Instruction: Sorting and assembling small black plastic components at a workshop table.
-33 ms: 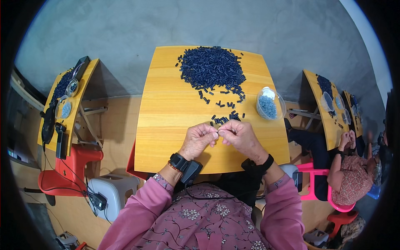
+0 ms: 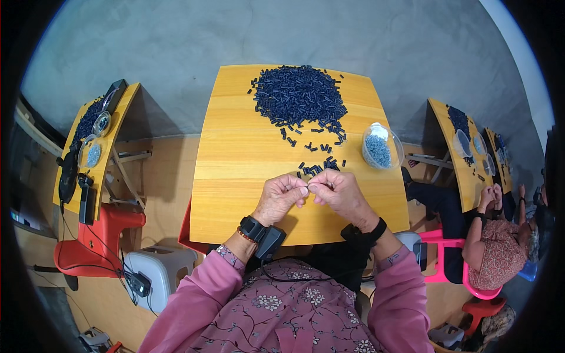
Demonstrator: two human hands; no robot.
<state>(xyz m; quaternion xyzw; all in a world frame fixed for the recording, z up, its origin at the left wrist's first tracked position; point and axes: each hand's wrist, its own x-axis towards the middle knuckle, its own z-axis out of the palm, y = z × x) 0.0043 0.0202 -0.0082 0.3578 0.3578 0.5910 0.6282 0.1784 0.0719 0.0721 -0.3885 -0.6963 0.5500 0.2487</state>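
Observation:
My left hand (image 2: 281,196) and my right hand (image 2: 339,196) meet fingertip to fingertip over the near half of the wooden table (image 2: 235,153). Thumb and forefinger of each are pinched closed. A tiny dark bit shows between them, too small and too covered to name. Just beyond my fingers lies a loose cluster of short dark blue cylindrical pieces (image 2: 321,168), partly behind my right hand. A large heap of the same pieces (image 2: 300,94) covers the table's far part. To the right stands a clear round tub (image 2: 398,154) with small light blue pieces (image 2: 378,150) and something white inside.
Side tables at left (image 2: 126,112) and right (image 2: 468,188) carry similar dark heaps and clear tubs. A co-worker (image 2: 497,253) sits at the right one on a pink stool (image 2: 434,253). Red (image 2: 106,241) and grey (image 2: 159,276) stools with cables stand left. A grey wall (image 2: 194,41) rises behind.

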